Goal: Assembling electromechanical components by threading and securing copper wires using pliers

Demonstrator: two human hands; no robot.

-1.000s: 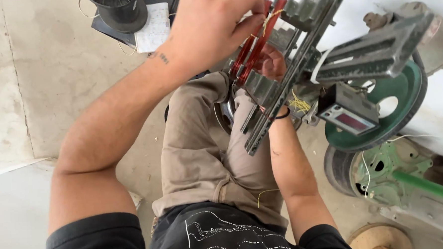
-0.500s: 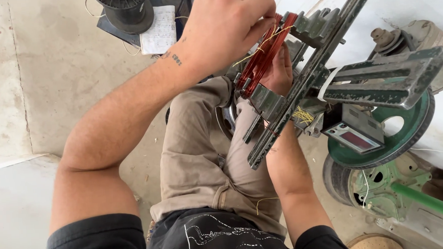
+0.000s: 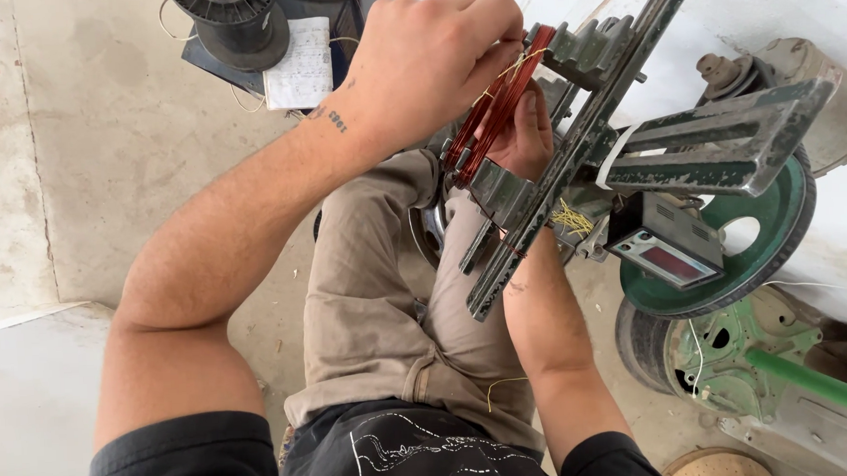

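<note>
The left hand (image 3: 435, 61) is closed over the top of a reddish copper wire coil (image 3: 494, 111), fingers pinching it together with a thin yellow tie thread (image 3: 509, 68) — the fingertips themselves are hidden behind the knuckles. The right hand (image 3: 524, 134) cups the coil from below; only its fingers show, the palm being covered by the coil and the grey metal winding frame (image 3: 572, 155) on which the coil sits. A green wheel (image 3: 785, 232) and a small counter box (image 3: 667, 251) lie beyond. A black spool (image 3: 233, 23) on the floor is cut off at the top edge.
</note>
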